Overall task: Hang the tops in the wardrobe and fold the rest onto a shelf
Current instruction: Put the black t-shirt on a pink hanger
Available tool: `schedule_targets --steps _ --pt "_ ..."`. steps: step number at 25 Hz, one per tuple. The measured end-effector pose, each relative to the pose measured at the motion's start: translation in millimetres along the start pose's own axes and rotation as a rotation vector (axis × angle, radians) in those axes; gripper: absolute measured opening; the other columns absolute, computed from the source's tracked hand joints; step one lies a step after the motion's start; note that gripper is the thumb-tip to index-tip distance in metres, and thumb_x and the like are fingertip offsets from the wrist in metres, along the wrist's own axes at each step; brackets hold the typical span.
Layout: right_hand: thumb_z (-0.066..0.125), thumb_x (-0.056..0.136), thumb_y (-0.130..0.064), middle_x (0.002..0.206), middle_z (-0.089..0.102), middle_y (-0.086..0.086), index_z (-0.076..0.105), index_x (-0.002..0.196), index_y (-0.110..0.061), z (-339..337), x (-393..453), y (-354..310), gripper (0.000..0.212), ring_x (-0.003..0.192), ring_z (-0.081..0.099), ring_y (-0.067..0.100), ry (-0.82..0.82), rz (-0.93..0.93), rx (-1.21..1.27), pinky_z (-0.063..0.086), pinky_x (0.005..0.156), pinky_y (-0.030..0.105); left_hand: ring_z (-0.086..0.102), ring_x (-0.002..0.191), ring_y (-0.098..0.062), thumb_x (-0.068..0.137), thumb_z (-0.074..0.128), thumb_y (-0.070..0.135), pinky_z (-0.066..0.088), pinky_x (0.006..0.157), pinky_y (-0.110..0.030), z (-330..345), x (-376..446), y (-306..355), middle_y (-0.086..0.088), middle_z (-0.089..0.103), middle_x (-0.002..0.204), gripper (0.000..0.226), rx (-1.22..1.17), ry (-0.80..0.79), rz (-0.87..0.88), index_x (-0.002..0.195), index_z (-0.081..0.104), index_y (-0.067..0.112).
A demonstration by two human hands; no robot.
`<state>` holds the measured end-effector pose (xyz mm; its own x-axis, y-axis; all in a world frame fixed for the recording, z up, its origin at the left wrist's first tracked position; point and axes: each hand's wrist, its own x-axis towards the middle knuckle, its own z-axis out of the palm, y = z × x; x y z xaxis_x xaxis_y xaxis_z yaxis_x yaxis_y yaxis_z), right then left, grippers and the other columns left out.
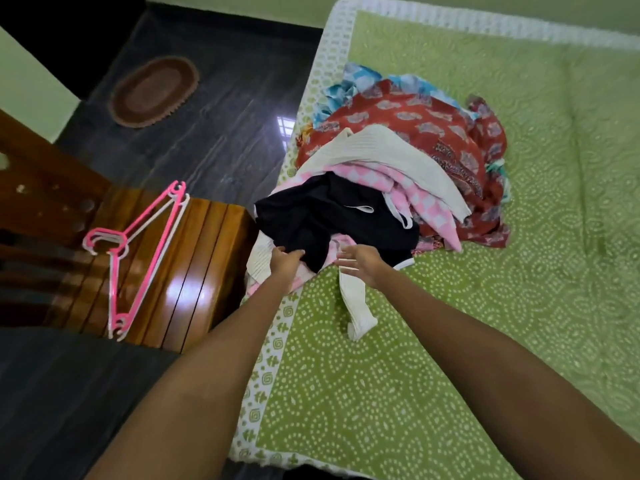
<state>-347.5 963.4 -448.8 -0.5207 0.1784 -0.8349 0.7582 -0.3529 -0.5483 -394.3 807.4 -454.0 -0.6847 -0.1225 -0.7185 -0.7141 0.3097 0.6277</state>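
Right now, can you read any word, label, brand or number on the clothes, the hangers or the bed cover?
None: no readable text shows anywhere.
black garment: the white strip on it shows no lettering.
red printed cloth: pattern only.
hangers: no marks that I can see.
bed cover: dotted pattern, no words.

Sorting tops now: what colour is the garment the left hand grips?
Black, clearest in the head view.
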Motion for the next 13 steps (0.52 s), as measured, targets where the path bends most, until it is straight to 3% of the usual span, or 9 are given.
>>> schedule_targets --steps 5,8,12,13 --pt "0.053 0.089 -0.006 0.081 0.055 0.002 0.054 0.100 -0.011 27 53 5 0.012 0.070 0.055 0.015 0.018 0.011 0.021 0.042 0.060 0.026 0.048 0.122 -0.030 0.077 0.074 0.022 0.041 0.101 -0.036 22 61 12 -0.015 0.047 0.133 0.074 -0.286 0.089 -0.242 0.135 0.031 0.002" --pt "0.053 0.090 -0.010 0.083 0.053 0.004 0.055 0.104 -0.011 24 76 4 0.014 0.069 0.051 0.015 0.023 0.044 0.112 0.042 0.060 0.025 0.053 0.116 -0.030 0.077 0.073 0.015 0.046 0.094 -0.033 24 80 13 -0.015 0.052 0.129 0.062 -0.347 0.134 -0.274 0.129 0.041 0.001" --pt "0.057 0.091 -0.031 0.102 0.060 0.004 0.058 0.118 -0.009 21 85 3 0.035 0.096 0.056 0.018 0.004 0.094 0.147 0.048 0.088 0.033 0.056 0.113 -0.029 0.080 0.062 0.001 0.047 0.097 -0.040 32 63 -4 -0.016 0.053 0.129 0.054 -0.461 0.178 -0.131 0.129 0.041 0.005" --pt "0.059 0.089 -0.038 0.105 0.062 0.003 0.059 0.119 -0.009 24 83 1 0.041 0.097 0.057 0.017 -0.018 0.098 0.195 0.049 0.087 0.031 0.057 0.112 -0.029 0.080 0.061 0.000 0.047 0.098 -0.042 35 55 -14 -0.014 0.055 0.128 0.054 -0.522 0.149 -0.128 0.130 0.041 0.007"
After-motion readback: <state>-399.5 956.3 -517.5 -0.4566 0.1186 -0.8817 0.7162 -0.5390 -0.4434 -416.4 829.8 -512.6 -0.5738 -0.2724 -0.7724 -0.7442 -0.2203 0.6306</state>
